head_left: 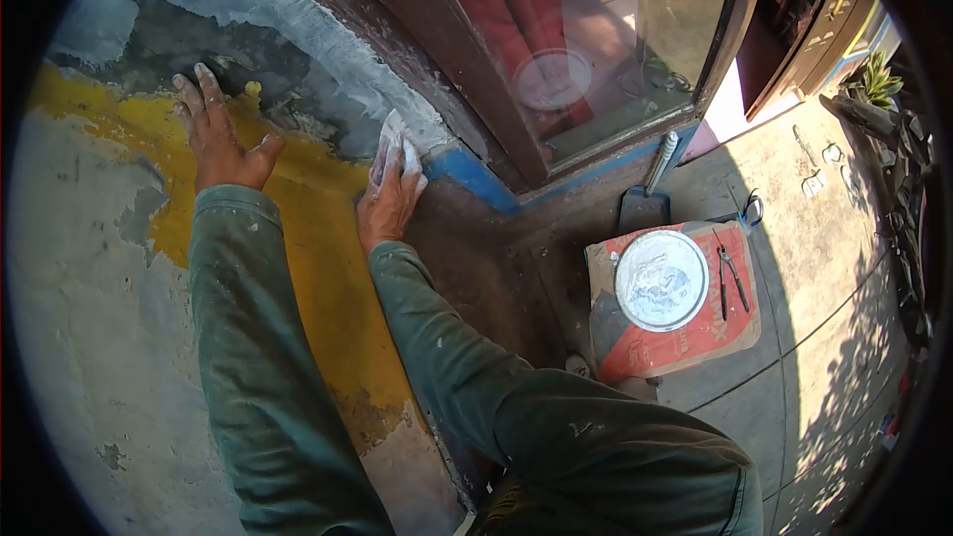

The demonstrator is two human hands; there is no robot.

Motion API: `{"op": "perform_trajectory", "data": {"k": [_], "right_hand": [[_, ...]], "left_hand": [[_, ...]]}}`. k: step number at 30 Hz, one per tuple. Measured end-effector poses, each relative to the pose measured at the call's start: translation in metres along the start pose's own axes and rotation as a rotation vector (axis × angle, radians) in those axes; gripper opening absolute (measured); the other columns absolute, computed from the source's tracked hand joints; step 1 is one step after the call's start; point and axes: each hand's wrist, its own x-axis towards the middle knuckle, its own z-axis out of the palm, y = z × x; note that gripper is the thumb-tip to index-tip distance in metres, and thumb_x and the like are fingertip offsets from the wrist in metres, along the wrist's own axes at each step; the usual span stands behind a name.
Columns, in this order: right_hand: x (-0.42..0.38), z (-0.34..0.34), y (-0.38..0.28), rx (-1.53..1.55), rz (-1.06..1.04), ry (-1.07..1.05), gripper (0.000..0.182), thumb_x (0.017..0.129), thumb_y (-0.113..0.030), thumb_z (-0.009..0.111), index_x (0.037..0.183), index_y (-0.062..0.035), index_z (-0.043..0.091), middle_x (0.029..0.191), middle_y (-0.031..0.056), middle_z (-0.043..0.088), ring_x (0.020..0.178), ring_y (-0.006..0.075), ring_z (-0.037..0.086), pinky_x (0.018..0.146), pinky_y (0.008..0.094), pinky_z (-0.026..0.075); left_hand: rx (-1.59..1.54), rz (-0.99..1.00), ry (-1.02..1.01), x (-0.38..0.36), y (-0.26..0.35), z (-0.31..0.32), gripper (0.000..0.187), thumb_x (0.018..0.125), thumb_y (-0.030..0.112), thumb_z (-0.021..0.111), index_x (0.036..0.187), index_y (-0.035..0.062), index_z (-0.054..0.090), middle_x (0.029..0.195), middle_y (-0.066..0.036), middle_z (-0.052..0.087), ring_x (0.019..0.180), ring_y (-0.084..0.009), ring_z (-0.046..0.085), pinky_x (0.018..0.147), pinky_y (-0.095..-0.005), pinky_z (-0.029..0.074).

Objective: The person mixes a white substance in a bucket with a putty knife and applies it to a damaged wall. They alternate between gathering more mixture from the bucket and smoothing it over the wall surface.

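My left hand [220,137] lies with its fingers spread on the wall [89,238], over the patch where yellow paint meets dark grey. It holds nothing. My right hand [390,197] is closed round a crumpled whitish cloth [391,144], pressed at the wall's corner near the blue painted strip [471,177]. White residue covers the fingers of that hand. A band of rough grey-white plaster [318,40] runs along the brown window frame just above both hands.
A round lid with white paste [661,281] and pliers [735,273] rest on a red-and-brown box [645,349] at the right. Behind it stands a dustpan [645,208]. The glass window [635,60] is above; wood pieces [903,228] line the far right.
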Motion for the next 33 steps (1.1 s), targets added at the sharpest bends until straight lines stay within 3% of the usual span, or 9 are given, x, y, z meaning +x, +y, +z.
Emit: {"op": "perform_trajectory", "data": {"k": [1,4,9,15,21,23,26,31,33], "right_hand": [[-0.011,-0.005,0.002,0.002,0.0,0.022,0.074,0.077,0.007,0.056,0.148,-0.0046,0.041,0.148,0.0213,0.038,0.132,0.0439,0.038,0.109,0.0506,0.031],[-0.032,-0.014,-0.005,0.051,0.021,-0.198,0.071,0.08,0.004,0.055,0.148,-0.0057,0.041,0.147,0.0213,0.039,0.133,0.0437,0.039,0.11,0.0499,0.032],[-0.01,-0.047,0.012,0.094,0.095,0.079,0.065,0.085,0.003,0.054,0.148,-0.0036,0.04,0.144,0.0223,0.044,0.133,0.0426,0.04,0.111,0.0518,0.03],[0.016,-0.003,-0.016,0.058,0.287,0.086,0.067,0.083,0.004,0.057,0.147,-0.002,0.038,0.145,0.0236,0.042,0.135,0.0423,0.038,0.112,0.0565,0.026],[-0.008,-0.018,-0.034,0.303,0.186,-0.019,0.059,0.085,0.003,0.055,0.142,0.0029,0.043,0.14,0.0254,0.045,0.132,0.0418,0.043,0.113,0.0435,0.032],[-0.009,-0.018,-0.014,0.473,0.434,0.16,0.051,0.087,0.004,0.051,0.138,0.0044,0.048,0.135,0.0248,0.048,0.128,0.0433,0.045,0.109,0.0469,0.035],[0.009,-0.013,-0.001,0.498,0.552,0.149,0.048,0.087,0.003,0.051,0.135,0.0065,0.05,0.131,0.0262,0.049,0.124,0.044,0.047,0.106,0.0473,0.037],[0.026,0.006,-0.044,0.339,0.507,0.138,0.052,0.085,0.004,0.053,0.136,0.0062,0.048,0.133,0.0275,0.047,0.125,0.0454,0.046,0.108,0.0472,0.035],[0.015,0.002,-0.061,0.343,0.266,0.07,0.054,0.084,0.005,0.052,0.137,0.0061,0.047,0.137,0.027,0.046,0.129,0.045,0.044,0.11,0.0463,0.033]], "left_hand": [[0.006,0.025,0.008,0.001,0.001,-0.001,0.122,0.065,0.019,0.081,0.161,0.0216,0.005,0.167,-0.017,0.0,0.149,-0.0516,0.007,0.12,-0.0553,0.02],[-0.034,-0.029,-0.043,0.002,0.011,-0.013,0.121,0.063,0.019,0.08,0.161,0.0186,0.009,0.165,-0.023,0.003,0.151,-0.0455,0.009,0.122,-0.0504,0.013],[-0.032,-0.028,-0.053,-0.001,0.0,-0.007,0.122,0.064,0.017,0.081,0.161,0.0246,0.007,0.167,-0.017,0.0,0.149,-0.0517,0.006,0.121,-0.054,0.018],[-0.024,0.014,-0.039,0.0,-0.001,-0.007,0.123,0.064,0.018,0.082,0.161,0.0245,0.006,0.167,-0.019,0.0,0.149,-0.0522,0.006,0.12,-0.0553,0.018],[-0.022,-0.019,-0.037,0.0,0.001,-0.009,0.124,0.064,0.019,0.084,0.161,0.023,0.006,0.166,-0.019,0.0,0.148,-0.0525,0.008,0.12,-0.0557,0.02],[-0.028,-0.025,-0.058,0.0,0.004,-0.011,0.123,0.065,0.019,0.084,0.161,0.0221,0.006,0.166,-0.018,0.0,0.148,-0.0526,0.008,0.12,-0.0559,0.021],[-0.021,-0.055,-0.069,-0.001,0.007,-0.011,0.123,0.066,0.02,0.084,0.161,0.0212,0.005,0.166,-0.018,0.0,0.148,-0.053,0.008,0.12,-0.0562,0.021],[-0.03,-0.069,-0.06,0.0,0.006,-0.011,0.122,0.064,0.02,0.082,0.161,0.0204,0.007,0.166,-0.02,0.002,0.148,-0.0511,0.009,0.12,-0.0544,0.018],[-0.05,-0.062,-0.047,-0.001,0.006,-0.008,0.121,0.063,0.021,0.081,0.161,0.0196,0.01,0.165,-0.023,0.003,0.149,-0.0489,0.011,0.121,-0.0527,0.015]]}}
